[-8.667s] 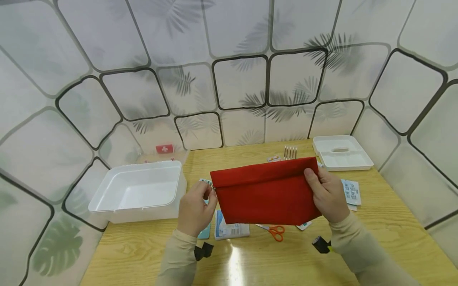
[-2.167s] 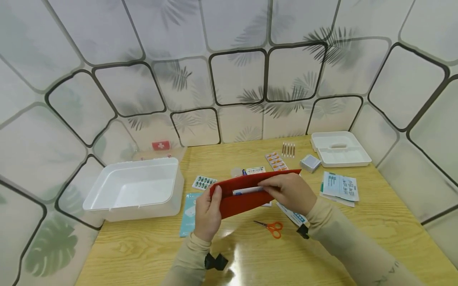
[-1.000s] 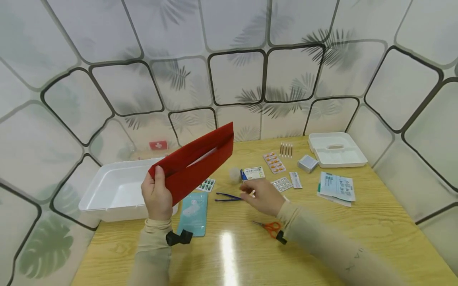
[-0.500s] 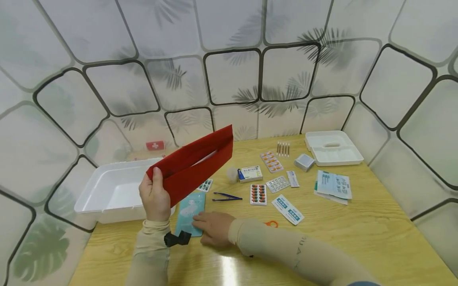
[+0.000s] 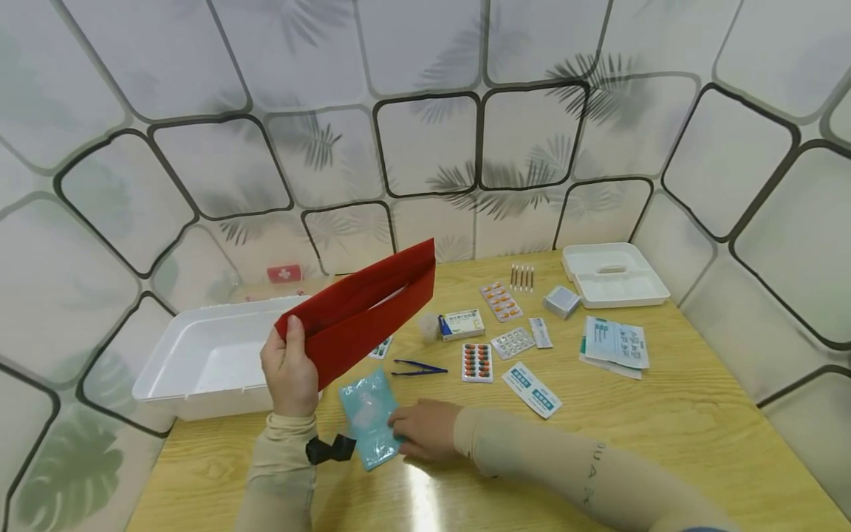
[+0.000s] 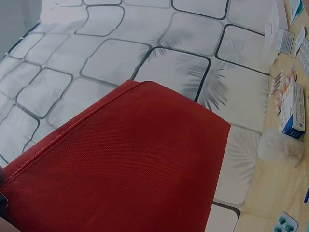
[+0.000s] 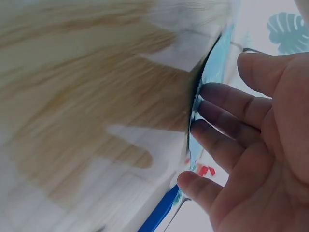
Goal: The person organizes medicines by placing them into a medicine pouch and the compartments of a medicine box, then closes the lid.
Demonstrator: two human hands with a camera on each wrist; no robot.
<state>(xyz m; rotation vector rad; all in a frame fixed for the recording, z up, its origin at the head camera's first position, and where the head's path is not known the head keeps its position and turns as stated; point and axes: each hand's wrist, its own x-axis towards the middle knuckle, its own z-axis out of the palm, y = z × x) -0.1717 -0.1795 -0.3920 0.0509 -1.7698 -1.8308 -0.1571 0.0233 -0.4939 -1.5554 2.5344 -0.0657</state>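
Gleaming wood-grain table (image 5: 645, 417), leaf-printed walls (image 5: 425, 144), right hand (image 5: 427, 428) touching teal packet (image 5: 368, 417)

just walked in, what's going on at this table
A person's left hand holds up a red pouch with something white showing in its opening. The right hand is touching the edge of a teal packet; whether any of it is lifted is hard to tell. Blue tweezers, blister packs and a small carton lie on the table, and a white box stands beside the left hand.
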